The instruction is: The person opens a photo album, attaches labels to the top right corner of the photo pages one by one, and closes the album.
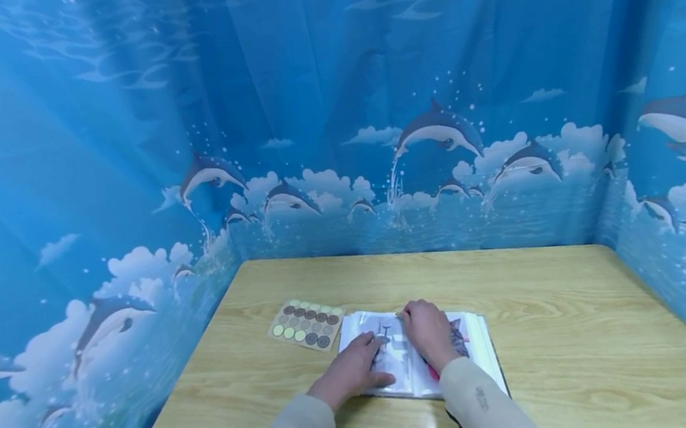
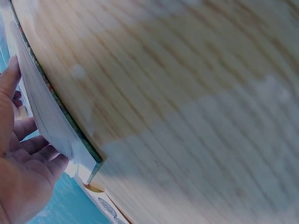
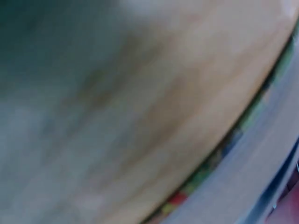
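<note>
hands flat on my open booklet (image 1: 419, 357) near table (image 1: 553, 331) centre: left hand (image 1: 354, 368) and right hand (image 1: 428, 331) press pages, fingers extended, sticker sheet (image 1: 307, 324) untouched just left of booklet.

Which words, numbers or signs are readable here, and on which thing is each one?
None can be read.
Album pages: pictures only, any print too small.
Right sleeve: a small dark mark, too blurred to read.
Sticker sheet: plain coloured dots, no text.
Curtain: dolphins and clouds, no words.
</note>
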`<action>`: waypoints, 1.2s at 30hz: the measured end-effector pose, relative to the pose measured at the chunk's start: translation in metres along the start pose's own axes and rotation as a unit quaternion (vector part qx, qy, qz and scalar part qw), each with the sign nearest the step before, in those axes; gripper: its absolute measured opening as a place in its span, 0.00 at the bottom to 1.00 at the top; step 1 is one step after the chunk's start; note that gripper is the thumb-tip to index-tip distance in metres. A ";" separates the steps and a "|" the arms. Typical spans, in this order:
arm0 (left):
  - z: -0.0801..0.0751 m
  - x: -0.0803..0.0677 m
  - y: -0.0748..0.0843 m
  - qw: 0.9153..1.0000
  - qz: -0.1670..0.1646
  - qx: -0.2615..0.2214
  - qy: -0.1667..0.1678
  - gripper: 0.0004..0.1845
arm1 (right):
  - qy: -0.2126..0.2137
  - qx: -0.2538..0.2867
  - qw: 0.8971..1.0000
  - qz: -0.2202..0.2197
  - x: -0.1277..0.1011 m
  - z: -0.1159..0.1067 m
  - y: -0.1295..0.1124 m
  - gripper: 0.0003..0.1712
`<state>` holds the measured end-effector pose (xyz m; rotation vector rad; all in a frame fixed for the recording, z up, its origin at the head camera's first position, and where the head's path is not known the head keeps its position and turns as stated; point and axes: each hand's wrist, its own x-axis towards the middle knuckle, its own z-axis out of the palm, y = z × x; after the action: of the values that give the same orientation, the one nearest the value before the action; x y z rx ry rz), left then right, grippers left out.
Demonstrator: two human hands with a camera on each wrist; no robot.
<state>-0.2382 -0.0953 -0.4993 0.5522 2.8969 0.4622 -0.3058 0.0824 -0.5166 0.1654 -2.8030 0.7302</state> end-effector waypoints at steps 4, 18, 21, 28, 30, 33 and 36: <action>0.001 0.000 -0.001 1.000 0.012 0.008 0.007 0.44 | 0.010 -0.015 0.999 -0.027 -0.004 0.004 -0.003 0.08; 0.002 0.002 -0.002 1.000 0.013 0.020 0.003 0.44 | -0.010 -0.067 0.994 -0.081 -0.009 0.003 -0.004 0.09; 0.002 0.003 -0.002 1.000 0.006 0.015 0.000 0.44 | -0.020 -0.066 0.994 -0.086 -0.010 0.002 -0.004 0.08; 0.001 0.002 -0.001 1.000 -0.010 0.003 -0.008 0.45 | -0.034 -0.087 0.987 -0.131 -0.014 -0.002 -0.001 0.12; 0.001 0.001 0.000 1.000 -0.010 0.002 -0.009 0.45 | -0.039 -0.093 0.985 -0.140 -0.016 -0.003 0.000 0.14; 0.000 0.001 0.000 1.000 -0.009 0.003 -0.010 0.45 | -0.051 -0.108 0.980 -0.159 -0.018 -0.003 0.002 0.16; 0.000 0.001 0.000 1.000 -0.007 0.002 -0.009 0.44 | -0.068 -0.115 0.975 -0.178 -0.021 -0.004 0.002 0.19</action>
<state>-0.2386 -0.0949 -0.4991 0.5348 2.8838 0.4466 -0.2850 0.0873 -0.5192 0.6772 -2.8377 0.3201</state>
